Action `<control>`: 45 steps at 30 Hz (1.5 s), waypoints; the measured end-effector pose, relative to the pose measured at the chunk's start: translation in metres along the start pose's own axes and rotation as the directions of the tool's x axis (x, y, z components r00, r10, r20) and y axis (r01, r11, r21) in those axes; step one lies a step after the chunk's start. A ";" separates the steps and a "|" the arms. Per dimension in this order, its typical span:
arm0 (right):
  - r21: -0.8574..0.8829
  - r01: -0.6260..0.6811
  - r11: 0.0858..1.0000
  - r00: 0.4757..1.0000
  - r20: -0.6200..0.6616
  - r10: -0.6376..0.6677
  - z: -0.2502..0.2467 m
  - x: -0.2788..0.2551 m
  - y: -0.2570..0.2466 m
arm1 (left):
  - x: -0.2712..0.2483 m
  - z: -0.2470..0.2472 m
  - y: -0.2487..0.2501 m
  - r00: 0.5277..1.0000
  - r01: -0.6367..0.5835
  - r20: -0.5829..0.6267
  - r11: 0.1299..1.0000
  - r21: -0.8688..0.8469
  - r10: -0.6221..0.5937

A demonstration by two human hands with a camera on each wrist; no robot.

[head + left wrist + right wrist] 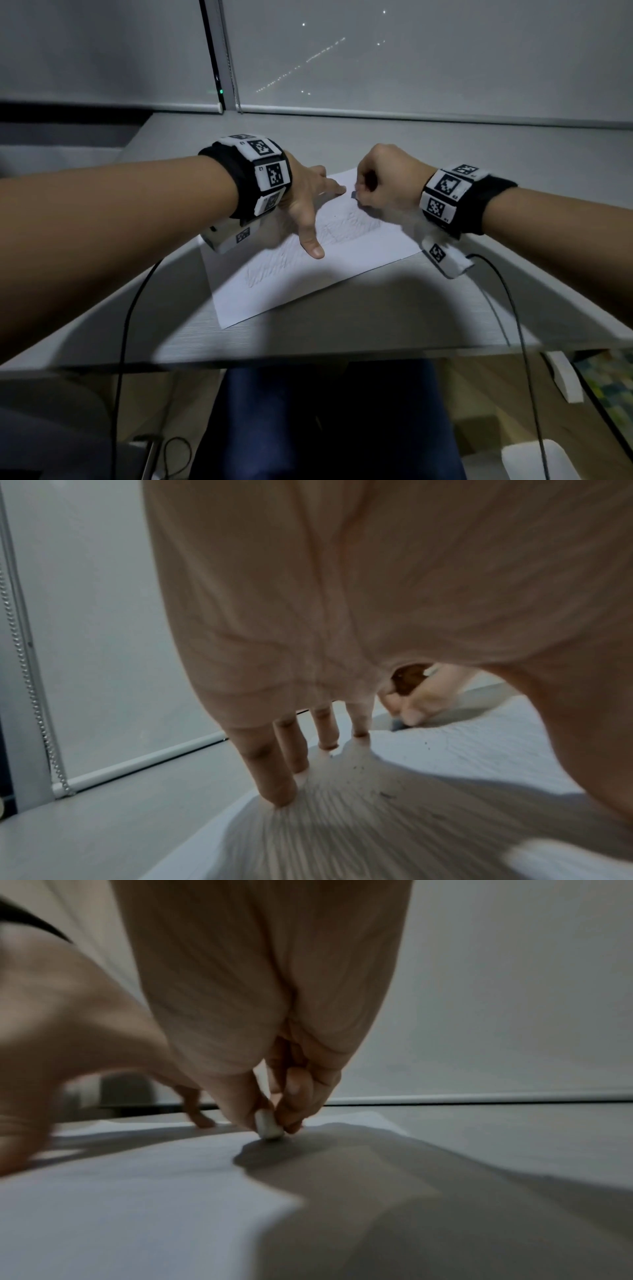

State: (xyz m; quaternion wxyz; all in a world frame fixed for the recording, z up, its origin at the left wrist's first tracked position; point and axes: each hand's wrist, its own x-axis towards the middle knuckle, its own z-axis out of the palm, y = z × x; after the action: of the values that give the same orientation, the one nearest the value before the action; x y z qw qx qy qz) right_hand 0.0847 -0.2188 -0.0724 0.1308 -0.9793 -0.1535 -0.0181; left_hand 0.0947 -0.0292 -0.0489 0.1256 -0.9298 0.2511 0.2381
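Note:
A white sheet of paper [308,270] with faint pencil shading lies on the grey desk [428,308]. My left hand [308,205] lies flat on the sheet, fingers spread straight, fingertips [279,795] pressing the paper [445,764]. My right hand [380,178] is curled near the sheet's far edge and pinches a small white eraser [268,1126] between thumb and fingers, its tip touching the paper [137,1191]. In the left wrist view the right hand [416,696] shows beyond my fingers. Small dark crumbs [387,795] dot the sheet.
A window with lowered blinds [411,61] runs along the desk's far edge, with a bead chain [31,696] at the left. Black cables [513,308] hang from both wristbands over the desk's near edge. Below are my legs and a white object [537,459] on the floor.

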 end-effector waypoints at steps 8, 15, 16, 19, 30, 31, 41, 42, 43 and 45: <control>0.089 0.094 0.992 0.988 0.111 -0.104 0.002 -0.009 -0.009 | 0.002 -0.001 0.002 1.000 0.003 -0.009 1.000 0.008 -0.003; -0.005 0.018 1.000 1.000 0.009 -0.018 0.000 -0.006 0.004 | 0.000 -0.006 0.007 1.000 0.014 -0.009 0.999 0.047 -0.014; 0.002 0.051 0.999 0.998 0.026 -0.052 0.003 -0.010 0.000 | 0.000 -0.006 0.007 1.000 0.010 -0.010 0.998 0.055 -0.009; 0.054 0.112 0.992 0.988 0.101 -0.117 0.006 -0.017 -0.009 | 0.002 -0.006 0.008 1.000 0.010 -0.015 0.997 0.079 -0.009; 0.043 0.046 0.998 0.998 0.037 -0.047 0.005 -0.017 0.006 | 0.004 -0.007 0.010 1.000 0.020 -0.004 0.998 0.066 -0.020; 0.056 0.088 0.995 0.994 0.063 -0.091 0.007 -0.022 -0.001 | 0.004 -0.007 0.010 1.000 0.019 -0.003 0.997 0.069 -0.019; -0.011 -0.019 1.000 1.000 0.013 0.019 -0.005 -0.007 0.019 | 0.004 -0.007 0.012 1.000 0.018 0.001 0.993 0.114 -0.019; 0.000 0.001 1.000 1.000 0.023 -0.001 -0.002 -0.012 0.014 | 0.005 -0.008 0.012 1.000 0.018 0.004 0.993 0.116 -0.019; 0.016 0.034 0.999 0.999 0.042 -0.034 0.001 -0.018 0.008 | 0.006 -0.008 0.010 1.000 0.014 0.007 0.993 0.116 -0.015; 0.068 0.110 0.992 0.989 0.089 -0.116 0.006 -0.031 -0.005 | 0.007 -0.007 0.009 1.000 0.004 0.011 0.995 0.104 -0.006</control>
State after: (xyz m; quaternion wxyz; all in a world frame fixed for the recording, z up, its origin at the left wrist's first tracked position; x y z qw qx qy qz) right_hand 0.0537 -0.2221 -0.0792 0.1529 -0.9642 -0.2152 0.0250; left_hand 0.0982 -0.0418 -0.0469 0.1758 -0.9213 0.2602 0.2294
